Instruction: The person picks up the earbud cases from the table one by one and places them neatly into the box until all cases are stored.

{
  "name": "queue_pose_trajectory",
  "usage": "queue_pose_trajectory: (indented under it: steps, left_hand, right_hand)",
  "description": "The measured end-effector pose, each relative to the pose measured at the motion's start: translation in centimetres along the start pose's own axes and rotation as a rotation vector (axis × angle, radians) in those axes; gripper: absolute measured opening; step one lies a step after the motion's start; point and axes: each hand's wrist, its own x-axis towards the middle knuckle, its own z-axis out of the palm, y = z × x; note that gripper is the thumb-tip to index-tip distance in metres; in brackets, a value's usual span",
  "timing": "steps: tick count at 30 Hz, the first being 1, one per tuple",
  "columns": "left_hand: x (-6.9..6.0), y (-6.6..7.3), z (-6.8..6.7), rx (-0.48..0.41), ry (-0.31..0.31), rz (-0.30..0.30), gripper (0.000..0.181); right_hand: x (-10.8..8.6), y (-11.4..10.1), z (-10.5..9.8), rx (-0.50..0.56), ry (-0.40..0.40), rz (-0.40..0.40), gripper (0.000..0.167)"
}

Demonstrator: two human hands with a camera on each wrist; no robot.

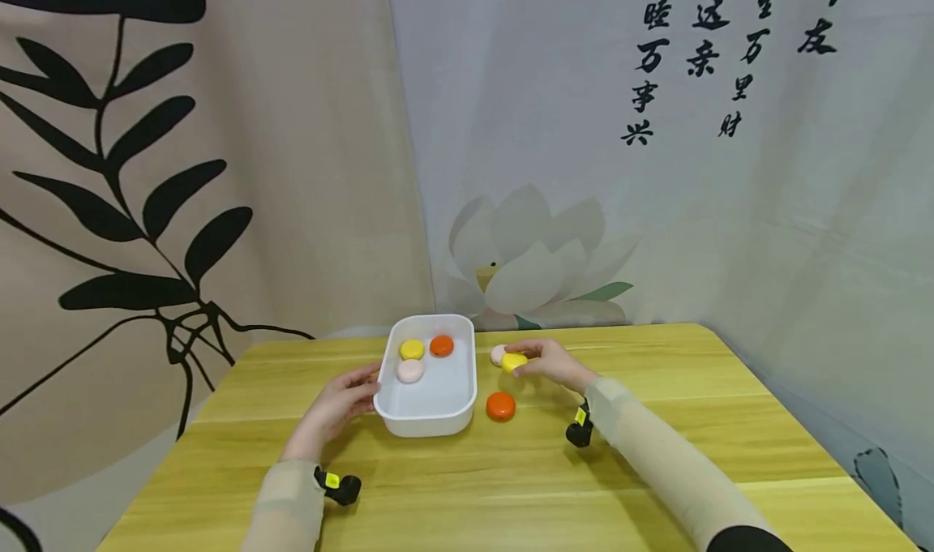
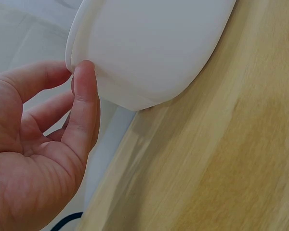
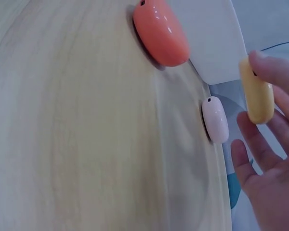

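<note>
A white tray (image 1: 426, 406) holds a yellow, an orange-red and a pale pink round piece. At its left side my left hand (image 1: 339, 406) touches the rim; in the left wrist view, thumb and fingers of the hand (image 2: 48, 125) pinch the edge of the tray (image 2: 149, 48). My right hand (image 1: 550, 363) pinches a yellow piece (image 1: 514, 362), held above the table in the right wrist view, where the yellow piece (image 3: 257, 94) sits between thumb and fingers of the hand (image 3: 274, 139). Beside it lies a pink piece (image 1: 498, 355); an orange-red piece (image 1: 501, 406) lies nearer.
The wooden table (image 1: 438, 487) reaches back to a printed curtain (image 1: 328, 171) with plant, lotus and written characters. Both pieces outside the tray lie just to its right. A black camera is strapped to each wrist.
</note>
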Motion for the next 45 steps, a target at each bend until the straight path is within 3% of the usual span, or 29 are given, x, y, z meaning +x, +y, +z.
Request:
queue_pose_trajectory:
  steps: [10,24,34,45]
  left_hand:
    - [0.1,-0.2,0.6,0.006,0.008,-0.008,0.048]
    - [0.1,-0.1,0.6,0.008,0.008,-0.004,0.051]
    - [0.0,-0.2,0.1,0.020,-0.003,-0.005,0.051]
    - [0.0,0.1,-0.2,0.021,-0.011,-0.005,0.053]
  right_hand:
    - [-0.4,0.2,-0.9,-0.029,0.039,-0.011,0.048]
    - [-0.2,-0.7,-2.1,-0.008,0.036,-0.025,0.053]
    - [-0.2,-1.6,-2.5,0.019,0.018,-0.081,0.053]
    - [0.1,-2.5,-3.4,0.001,0.039,-0.066,0.051]
